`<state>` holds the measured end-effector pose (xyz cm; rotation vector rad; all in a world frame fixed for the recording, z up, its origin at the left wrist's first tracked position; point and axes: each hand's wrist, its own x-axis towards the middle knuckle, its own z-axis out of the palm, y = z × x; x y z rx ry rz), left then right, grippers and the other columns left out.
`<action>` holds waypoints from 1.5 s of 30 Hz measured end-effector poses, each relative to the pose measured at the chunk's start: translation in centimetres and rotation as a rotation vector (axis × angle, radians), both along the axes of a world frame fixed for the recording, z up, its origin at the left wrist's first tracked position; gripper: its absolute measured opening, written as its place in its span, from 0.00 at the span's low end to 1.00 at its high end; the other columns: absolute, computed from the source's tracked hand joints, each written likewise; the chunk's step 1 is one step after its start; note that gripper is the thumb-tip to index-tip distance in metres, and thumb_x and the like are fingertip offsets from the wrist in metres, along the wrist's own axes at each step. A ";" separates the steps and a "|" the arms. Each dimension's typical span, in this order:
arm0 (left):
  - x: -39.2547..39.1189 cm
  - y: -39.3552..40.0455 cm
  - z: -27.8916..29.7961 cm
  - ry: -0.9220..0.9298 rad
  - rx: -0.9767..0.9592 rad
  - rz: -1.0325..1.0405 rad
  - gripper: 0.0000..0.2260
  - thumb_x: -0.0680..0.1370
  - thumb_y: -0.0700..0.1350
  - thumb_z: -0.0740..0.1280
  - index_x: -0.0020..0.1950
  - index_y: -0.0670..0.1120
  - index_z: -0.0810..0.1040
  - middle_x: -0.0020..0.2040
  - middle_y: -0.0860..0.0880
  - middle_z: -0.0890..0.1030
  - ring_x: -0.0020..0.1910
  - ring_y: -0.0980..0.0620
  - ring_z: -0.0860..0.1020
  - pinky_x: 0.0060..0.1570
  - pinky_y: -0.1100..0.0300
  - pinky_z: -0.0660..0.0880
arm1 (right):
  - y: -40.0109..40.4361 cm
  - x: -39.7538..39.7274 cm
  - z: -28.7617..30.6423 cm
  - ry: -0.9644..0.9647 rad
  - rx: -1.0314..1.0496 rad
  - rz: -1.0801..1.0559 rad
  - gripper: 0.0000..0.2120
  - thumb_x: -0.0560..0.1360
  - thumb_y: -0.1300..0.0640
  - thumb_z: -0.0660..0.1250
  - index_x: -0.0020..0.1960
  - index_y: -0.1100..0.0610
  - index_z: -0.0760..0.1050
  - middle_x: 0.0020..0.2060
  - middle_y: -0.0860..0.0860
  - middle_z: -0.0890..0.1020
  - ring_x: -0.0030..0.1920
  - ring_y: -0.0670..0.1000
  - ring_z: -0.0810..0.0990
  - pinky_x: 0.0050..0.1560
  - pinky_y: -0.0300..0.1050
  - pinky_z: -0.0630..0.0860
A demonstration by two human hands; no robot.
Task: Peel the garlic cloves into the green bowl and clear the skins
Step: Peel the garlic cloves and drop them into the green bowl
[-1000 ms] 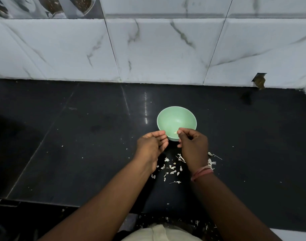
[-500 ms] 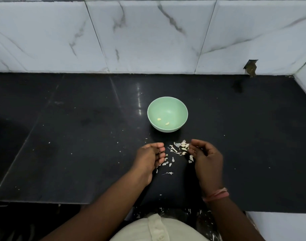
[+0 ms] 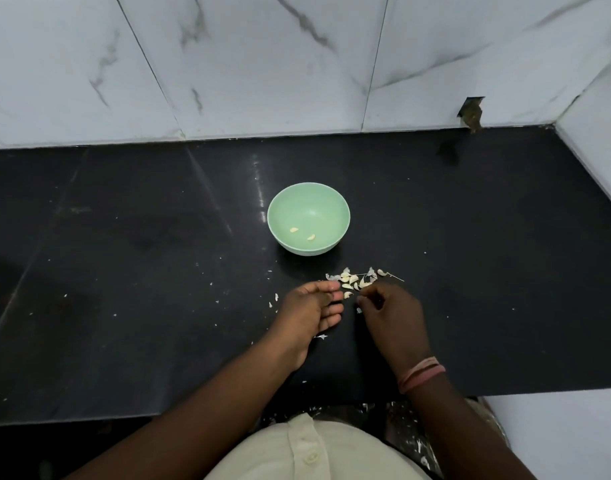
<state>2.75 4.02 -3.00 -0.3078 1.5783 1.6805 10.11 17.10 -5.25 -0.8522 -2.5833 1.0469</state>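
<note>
Curling loosely with nothing seen in it, the left hand [image 3: 309, 308] rests on the table [image 3: 124, 271], beyond it the green bowl [image 3: 307, 202] with two peeled cloves [image 3: 302, 233], while the right hand [image 3: 389, 315] hides whatever its bent fingers touch beside the heaped, uncountable garlic cloves [image 3: 354, 281].

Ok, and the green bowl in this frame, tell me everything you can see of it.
The green bowl is small, round and pale mint green, with a smooth matte look like plastic or glazed ceramic; which one cannot be told. It stands upright on the black counter, beyond the garlic pile and apart from it. Inside lie two peeled cloves, small and pale yellow, near the front of the floor; the rest of the inside is bare. Neither the left hand nor the right hand touches it.
</note>
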 end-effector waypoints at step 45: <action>0.4 -3.1 0.8 0.144 0.018 0.097 0.04 0.77 0.32 0.67 0.47 0.36 0.82 0.36 0.42 0.83 0.36 0.49 0.82 0.37 0.63 0.80 | -4.8 -0.7 2.0 0.157 -0.828 -0.083 0.04 0.77 0.70 0.69 0.50 0.65 0.82 0.40 0.61 0.86 0.34 0.50 0.84 0.36 0.40 0.81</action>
